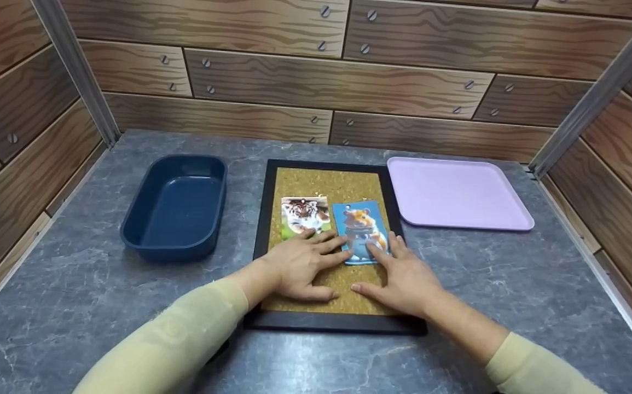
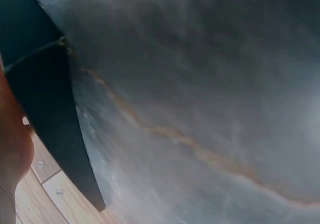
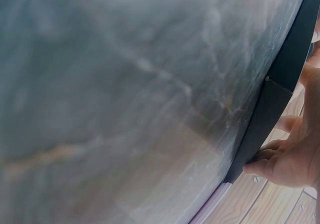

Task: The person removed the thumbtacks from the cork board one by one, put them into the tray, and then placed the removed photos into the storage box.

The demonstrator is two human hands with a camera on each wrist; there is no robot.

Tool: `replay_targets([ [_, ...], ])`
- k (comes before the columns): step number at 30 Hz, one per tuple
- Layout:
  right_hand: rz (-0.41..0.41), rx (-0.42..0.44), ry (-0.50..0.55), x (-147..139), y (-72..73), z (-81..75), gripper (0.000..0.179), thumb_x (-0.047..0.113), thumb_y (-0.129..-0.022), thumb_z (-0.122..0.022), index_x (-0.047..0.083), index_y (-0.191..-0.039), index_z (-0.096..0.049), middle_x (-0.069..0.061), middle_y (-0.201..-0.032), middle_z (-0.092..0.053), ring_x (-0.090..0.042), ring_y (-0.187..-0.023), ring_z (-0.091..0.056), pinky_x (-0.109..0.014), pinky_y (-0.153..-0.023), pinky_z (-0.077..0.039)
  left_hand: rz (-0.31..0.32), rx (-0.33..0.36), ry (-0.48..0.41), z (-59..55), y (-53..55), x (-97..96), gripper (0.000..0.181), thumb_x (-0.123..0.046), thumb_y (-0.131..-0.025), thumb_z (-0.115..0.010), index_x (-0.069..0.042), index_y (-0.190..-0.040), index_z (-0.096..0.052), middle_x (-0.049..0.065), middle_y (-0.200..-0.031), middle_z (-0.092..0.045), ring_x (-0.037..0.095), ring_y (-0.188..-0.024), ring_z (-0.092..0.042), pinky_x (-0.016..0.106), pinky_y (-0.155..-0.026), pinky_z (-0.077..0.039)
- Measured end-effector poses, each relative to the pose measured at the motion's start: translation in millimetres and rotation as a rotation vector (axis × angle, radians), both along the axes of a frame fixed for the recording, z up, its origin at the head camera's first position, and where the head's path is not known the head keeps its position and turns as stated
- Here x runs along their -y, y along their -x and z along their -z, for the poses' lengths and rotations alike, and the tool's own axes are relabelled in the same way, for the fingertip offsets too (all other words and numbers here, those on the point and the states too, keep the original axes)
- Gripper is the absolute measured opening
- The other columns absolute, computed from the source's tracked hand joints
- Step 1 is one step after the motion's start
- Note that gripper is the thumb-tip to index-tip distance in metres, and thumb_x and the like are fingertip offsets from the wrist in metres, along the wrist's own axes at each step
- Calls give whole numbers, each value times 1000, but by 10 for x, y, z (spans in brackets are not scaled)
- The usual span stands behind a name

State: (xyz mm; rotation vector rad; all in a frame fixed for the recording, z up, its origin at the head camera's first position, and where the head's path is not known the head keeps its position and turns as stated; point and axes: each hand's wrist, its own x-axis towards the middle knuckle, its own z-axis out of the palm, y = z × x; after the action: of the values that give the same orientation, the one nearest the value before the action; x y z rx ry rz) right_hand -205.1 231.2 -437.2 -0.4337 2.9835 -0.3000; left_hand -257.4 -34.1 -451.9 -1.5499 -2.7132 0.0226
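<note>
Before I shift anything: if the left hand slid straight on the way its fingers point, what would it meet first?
Likely the hamster picture: in the head view, the left hand has fingertips overlapping its left edge, though whether they touch or hover is unclear.

Tabletop (image 1: 299, 358) glare (wrist views blurry).

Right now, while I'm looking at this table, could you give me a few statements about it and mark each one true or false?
1. The left hand and the right hand both lie over the corkboard. True.
2. Both hands are clenched into fists. False: they are spread out.
3. The hamster picture lies right of the tiger picture. True.
4. The lilac tray lies right of the corkboard, the blue container left of it. True.
5. The blue container is upside down. False: its opening faces up.
</note>
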Motion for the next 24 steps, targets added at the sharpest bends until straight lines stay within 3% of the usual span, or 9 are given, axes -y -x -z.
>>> replay_targets([
  [15,-16,-9,-1,-22,9,-16,102,83,-89,-59,17,-165,-41,-31,-170,-20,-51,-155,-24,-74,-109,-40,20,-22,-16,97,20,13,84,-74,-104,-29,-23,-171,-26,5,-176,-20,30,-161,-21,57,-127,-22],
  [24,-42,-33,58,-88,56,-53,103,81,-87,-65,17,-165,-42,-35,-165,-29,-58,-136,-50,-70,-99,-50,22,-51,-12,122,18,13,85,-75,-104,-27,-23,-171,-26,6,-176,-21,31,-161,-22,57,-126,-23],
])
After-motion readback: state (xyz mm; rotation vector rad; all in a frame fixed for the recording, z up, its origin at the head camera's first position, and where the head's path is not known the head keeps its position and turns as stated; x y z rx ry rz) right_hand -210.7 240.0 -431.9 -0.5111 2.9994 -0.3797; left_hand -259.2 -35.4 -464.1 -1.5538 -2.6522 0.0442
